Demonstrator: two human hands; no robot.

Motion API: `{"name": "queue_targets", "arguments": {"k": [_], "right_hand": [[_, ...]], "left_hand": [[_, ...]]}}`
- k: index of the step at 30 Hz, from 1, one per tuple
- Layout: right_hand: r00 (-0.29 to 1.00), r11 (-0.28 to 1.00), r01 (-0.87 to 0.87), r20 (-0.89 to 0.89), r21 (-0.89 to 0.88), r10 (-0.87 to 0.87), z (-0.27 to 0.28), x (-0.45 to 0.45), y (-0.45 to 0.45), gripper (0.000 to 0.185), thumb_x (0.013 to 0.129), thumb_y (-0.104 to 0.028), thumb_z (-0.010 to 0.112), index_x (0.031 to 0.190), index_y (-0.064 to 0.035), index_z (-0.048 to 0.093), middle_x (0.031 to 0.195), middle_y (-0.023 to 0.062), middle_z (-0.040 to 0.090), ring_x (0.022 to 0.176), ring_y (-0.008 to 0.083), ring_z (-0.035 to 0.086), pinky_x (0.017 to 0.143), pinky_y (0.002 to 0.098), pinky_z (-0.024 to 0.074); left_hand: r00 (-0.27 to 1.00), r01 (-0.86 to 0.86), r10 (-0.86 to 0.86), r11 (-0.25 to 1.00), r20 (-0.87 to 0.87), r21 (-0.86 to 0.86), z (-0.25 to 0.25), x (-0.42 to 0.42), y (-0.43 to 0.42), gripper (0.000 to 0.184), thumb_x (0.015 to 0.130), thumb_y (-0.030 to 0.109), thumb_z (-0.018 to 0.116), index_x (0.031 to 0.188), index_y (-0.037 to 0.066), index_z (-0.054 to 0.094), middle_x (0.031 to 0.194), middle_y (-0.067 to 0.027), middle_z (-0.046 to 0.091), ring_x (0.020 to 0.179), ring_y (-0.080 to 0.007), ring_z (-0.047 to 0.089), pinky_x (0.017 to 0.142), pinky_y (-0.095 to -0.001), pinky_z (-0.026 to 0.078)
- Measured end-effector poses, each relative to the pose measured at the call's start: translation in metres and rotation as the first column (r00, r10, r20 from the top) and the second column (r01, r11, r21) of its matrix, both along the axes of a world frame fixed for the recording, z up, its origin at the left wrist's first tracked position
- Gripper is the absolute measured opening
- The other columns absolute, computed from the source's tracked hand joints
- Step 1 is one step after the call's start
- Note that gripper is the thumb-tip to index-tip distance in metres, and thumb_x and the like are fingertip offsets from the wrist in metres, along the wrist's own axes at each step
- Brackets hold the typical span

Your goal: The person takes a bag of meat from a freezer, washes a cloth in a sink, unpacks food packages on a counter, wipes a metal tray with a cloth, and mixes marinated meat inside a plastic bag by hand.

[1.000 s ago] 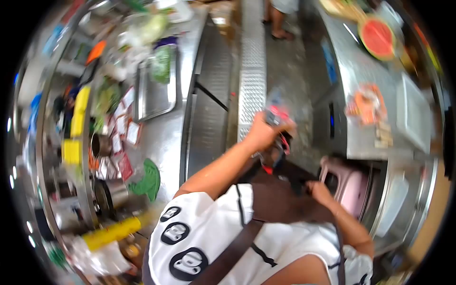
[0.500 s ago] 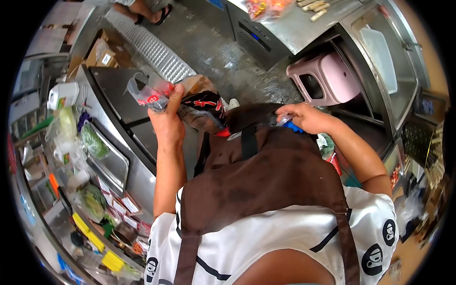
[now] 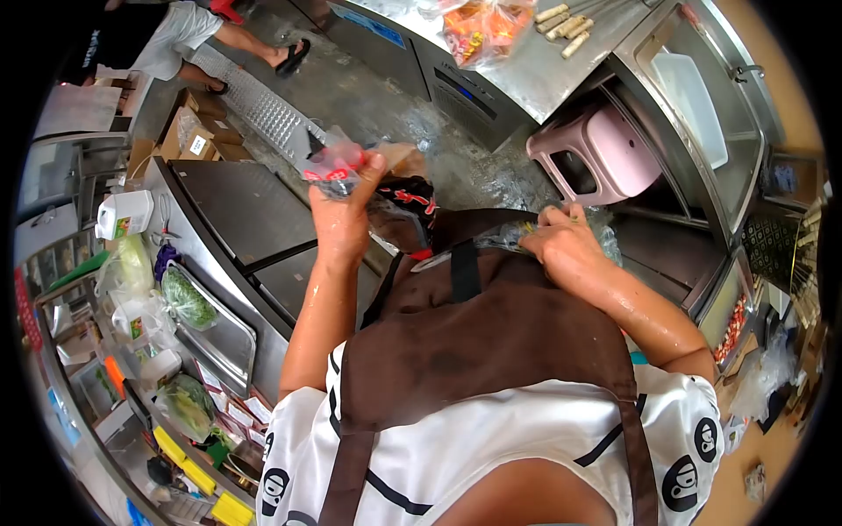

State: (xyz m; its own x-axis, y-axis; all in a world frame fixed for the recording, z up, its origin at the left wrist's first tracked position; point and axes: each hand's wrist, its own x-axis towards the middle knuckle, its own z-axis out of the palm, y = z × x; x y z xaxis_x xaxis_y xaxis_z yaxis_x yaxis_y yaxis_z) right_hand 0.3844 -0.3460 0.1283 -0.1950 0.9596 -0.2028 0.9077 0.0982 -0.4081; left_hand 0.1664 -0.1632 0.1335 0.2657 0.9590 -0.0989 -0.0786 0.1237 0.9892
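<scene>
Holding a crumpled clear plastic bag with red print (image 3: 338, 165) in the left hand (image 3: 340, 215), closed around the gathered plastic, thumb raised. Hanging just beside that hand, toward the body, a black packet with red and white lettering (image 3: 412, 198); cannot tell whether gripped directly or caught up in the plastic. With the right hand (image 3: 566, 241), fingers curled narrow over thin clear plastic (image 3: 502, 235), against the brown apron (image 3: 474, 351); contents too hidden to tell.

Handling packaging with both hands, by the look of it, well apart from each other. Calling for a firm left grip, to keep the loose plastic from slipping, and for a light right pinch on such thin film.

Beyond the right hand, ahead and outward, a pink plastic stool (image 3: 618, 153). Farther ahead, on a metal counter (image 3: 561, 81), a bag of orange-red packets (image 3: 487, 33) beside short pale sticks (image 3: 574, 31). Outward of the left hand, bagged greens (image 3: 188, 296) on a metal tray (image 3: 237, 351). Farther ahead of it, a co-worker's sandalled foot (image 3: 292, 58).
</scene>
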Motion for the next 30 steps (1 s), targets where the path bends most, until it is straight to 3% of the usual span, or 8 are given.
{"name": "queue_targets", "arguments": {"k": [4, 6, 9, 13, 22, 24, 27, 30], "right_hand": [[0.894, 0.992, 0.125, -0.432, -0.014, -0.119, -0.008, 0.012, 0.017, 0.017, 0.072, -0.004, 0.061, 0.088, -0.0028, 0.065, 0.077, 0.0045, 0.061, 0.095, 0.0207, 0.050, 0.095, 0.0338, 0.0340], [0.319, 0.867, 0.195, -0.807, -0.458, -0.498, -0.008, 0.019, 0.028, 0.016, 0.082, -0.006, 0.059, 0.098, -0.0006, 0.061, 0.087, 0.0066, 0.063, 0.083, 0.0146, 0.057, 0.082, 0.0288, 0.0437], [-0.183, 0.843, 0.125, -0.847, -0.523, -0.498, -0.013, 0.021, 0.049, 0.023, 0.084, -0.004, 0.057, 0.106, -0.0012, 0.053, 0.084, 0.0089, 0.060, 0.071, 0.0151, 0.058, 0.074, 0.0295, 0.0487], [-0.347, 0.848, 0.103, -0.818, -0.520, -0.459, 0.006, 0.010, 0.091, 0.023, 0.085, -0.005, 0.055, 0.107, -0.0029, 0.049, 0.082, 0.0092, 0.059, 0.067, 0.0149, 0.057, 0.068, 0.0318, 0.0504], [-0.483, 0.849, 0.026, -0.750, -0.528, -0.452, 0.008, 0.008, 0.128, 0.018, 0.087, -0.006, 0.052, 0.104, -0.0041, 0.049, 0.079, 0.0112, 0.060, 0.057, 0.0143, 0.051, 0.052, 0.0260, 0.0427], [-0.387, 0.738, -0.313, -0.629, -0.598, -0.674, 0.001, 0.022, 0.128, 0.015, 0.088, -0.010, 0.051, 0.101, -0.0022, 0.051, 0.073, 0.0136, 0.061, 0.045, 0.0125, 0.046, 0.041, 0.0243, 0.0372], [0.176, 0.517, -0.599, -0.730, -0.612, -0.660, -0.009, 0.019, 0.131, 0.026, 0.088, -0.017, 0.053, 0.105, 0.0033, 0.055, 0.078, 0.0168, 0.065, 0.042, 0.0108, 0.049, 0.036, 0.0219, 0.0354], [0.213, 0.537, -0.607, -0.771, -0.586, -0.600, 0.002, 0.008, 0.157, 0.044, 0.092, -0.025, 0.047, 0.123, 0.0047, 0.043, 0.101, 0.0220, 0.061, 0.069, 0.0233, 0.063, 0.056, 0.0304, 0.0501]], "left_hand": [[0.996, 0.089, -0.089, 0.996, -0.019, -0.014, 0.002, 0.011, 0.004, 0.021, 0.076, 0.008, 0.070, 0.091, 0.003, 0.056, 0.085, -0.0019, 0.057, 0.082, -0.0120, 0.054, 0.077, -0.0268, 0.041], [0.982, 0.169, -0.168, 0.985, -0.089, 0.012, 0.002, 0.015, 0.009, 0.021, 0.077, 0.010, 0.069, 0.093, 0.002, 0.059, 0.086, -0.0020, 0.059, 0.082, -0.0125, 0.054, 0.076, -0.0271, 0.042], [0.922, 0.372, -0.354, 0.923, -0.158, 0.102, 0.004, 0.025, 0.020, 0.023, 0.076, 0.011, 0.070, 0.095, 0.001, 0.061, 0.089, -0.0031, 0.061, 0.081, -0.0124, 0.056, 0.075, -0.0267, 0.044], [0.845, 0.534, -0.531, 0.841, -0.060, 0.086, 0.009, 0.048, 0.022, 0.028, 0.076, 0.012, 0.072, 0.098, -0.002, 0.060, 0.093, -0.0037, 0.063, 0.084, -0.0095, 0.057, 0.076, -0.0261, 0.047], [0.723, 0.688, -0.682, 0.726, -0.111, 0.022, 0.002, 0.056, 0.059, 0.029, 0.076, 0.012, 0.071, 0.100, 0.001, 0.059, 0.090, -0.0025, 0.062, 0.082, -0.0077, 0.054, 0.076, -0.0255, 0.045], [0.776, 0.627, -0.630, 0.776, -0.037, -0.072, -0.009, 0.054, 0.069, 0.032, 0.073, 0.015, 0.073, 0.099, 0.001, 0.061, 0.091, -0.0040, 0.063, 0.080, -0.0098, 0.055, 0.076, -0.0262, 0.045], [0.732, 0.669, -0.652, 0.743, -0.196, 0.028, -0.001, 0.054, 0.085, 0.034, 0.071, 0.019, 0.075, 0.098, 0.002, 0.061, 0.089, -0.0061, 0.062, 0.083, -0.0161, 0.057, 0.079, -0.0297, 0.044], [0.744, 0.668, -0.602, 0.647, -0.291, 0.368, -0.010, 0.063, 0.108, 0.036, 0.066, 0.015, 0.074, 0.098, 0.002, 0.062, 0.094, -0.0114, 0.061, 0.095, -0.0268, 0.055, 0.087, -0.0367, 0.041]]}}
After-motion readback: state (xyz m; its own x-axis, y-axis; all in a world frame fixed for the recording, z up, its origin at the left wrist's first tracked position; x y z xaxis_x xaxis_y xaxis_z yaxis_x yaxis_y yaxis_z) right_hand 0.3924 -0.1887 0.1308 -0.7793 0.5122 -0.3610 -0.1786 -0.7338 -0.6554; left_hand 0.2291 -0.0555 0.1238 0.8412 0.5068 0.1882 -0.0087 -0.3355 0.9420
